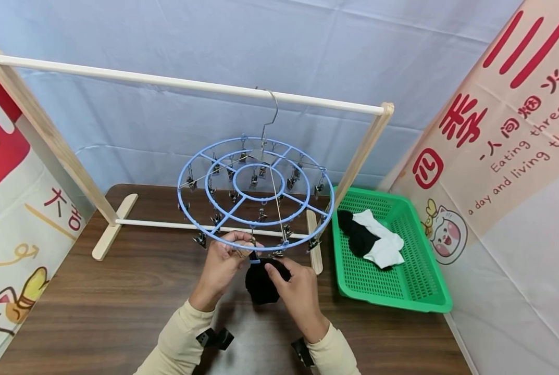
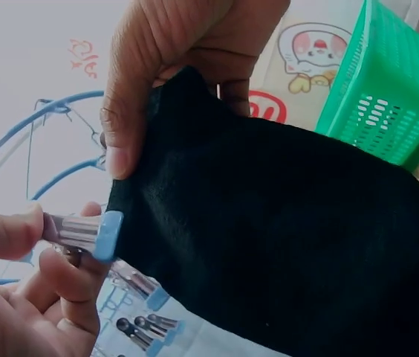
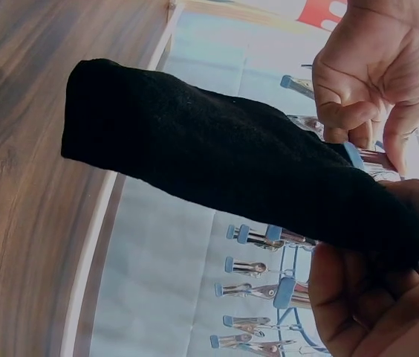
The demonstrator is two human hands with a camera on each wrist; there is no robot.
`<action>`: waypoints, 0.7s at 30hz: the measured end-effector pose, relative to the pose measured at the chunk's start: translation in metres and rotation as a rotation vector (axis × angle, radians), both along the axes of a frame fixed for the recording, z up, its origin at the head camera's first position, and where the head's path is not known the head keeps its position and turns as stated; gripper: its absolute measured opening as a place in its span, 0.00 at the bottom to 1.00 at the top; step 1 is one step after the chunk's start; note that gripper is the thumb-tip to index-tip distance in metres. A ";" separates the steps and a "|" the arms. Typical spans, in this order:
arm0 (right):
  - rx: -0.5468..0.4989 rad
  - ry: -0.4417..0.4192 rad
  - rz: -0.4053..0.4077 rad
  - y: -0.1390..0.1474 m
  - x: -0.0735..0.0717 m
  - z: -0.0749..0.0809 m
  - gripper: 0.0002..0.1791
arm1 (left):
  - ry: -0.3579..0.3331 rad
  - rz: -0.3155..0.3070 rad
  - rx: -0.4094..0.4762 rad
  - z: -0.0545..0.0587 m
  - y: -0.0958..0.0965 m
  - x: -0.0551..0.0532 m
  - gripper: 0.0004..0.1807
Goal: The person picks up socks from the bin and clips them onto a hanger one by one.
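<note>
A black sock (image 1: 261, 287) hangs below the front rim of a round blue clip hanger (image 1: 232, 212). My left hand (image 1: 223, 263) pinches the handles of one metal clip (image 2: 79, 232) between thumb and fingers. The clip's blue tip lies at the sock's upper edge in the left wrist view. With thumb and fingers, my right hand (image 1: 300, 291) grips that edge near its other corner. The rest of the sock stretches away freely in the right wrist view. Several other metal clips dangle around the hanger's rings.
The hanger's hook is over the white top bar (image 1: 166, 80) of a wooden rack standing on the brown table (image 1: 63, 297). A green basket (image 1: 394, 303) at the right holds white socks (image 1: 386, 245) and black ones (image 1: 361, 238). Curtains enclose the back and sides.
</note>
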State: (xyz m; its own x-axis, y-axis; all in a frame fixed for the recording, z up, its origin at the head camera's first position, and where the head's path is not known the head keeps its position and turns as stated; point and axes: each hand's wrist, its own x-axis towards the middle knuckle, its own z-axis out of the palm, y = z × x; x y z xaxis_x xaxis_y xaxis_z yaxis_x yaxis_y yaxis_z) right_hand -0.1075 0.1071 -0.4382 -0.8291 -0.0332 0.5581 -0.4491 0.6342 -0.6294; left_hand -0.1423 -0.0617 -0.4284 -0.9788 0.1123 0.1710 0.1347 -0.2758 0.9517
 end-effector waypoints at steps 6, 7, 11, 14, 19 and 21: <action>-0.027 -0.027 0.012 0.002 0.001 -0.001 0.08 | -0.031 -0.025 0.007 -0.001 -0.002 -0.001 0.13; -0.032 -0.030 0.015 0.002 0.001 -0.001 0.08 | -0.032 -0.027 0.007 -0.002 -0.002 -0.001 0.14; -0.037 -0.044 0.018 0.003 0.004 -0.004 0.06 | -0.043 -0.037 0.003 -0.005 -0.003 0.000 0.16; -0.051 -0.077 0.037 0.005 0.005 -0.007 0.06 | -0.054 -0.030 0.007 -0.006 -0.003 0.001 0.16; -0.090 -0.162 0.069 0.009 0.008 -0.011 0.06 | -0.043 -0.017 0.029 -0.007 -0.004 0.001 0.15; -0.098 -0.173 0.068 0.010 0.008 -0.013 0.06 | -0.033 -0.015 0.033 -0.007 -0.004 0.001 0.15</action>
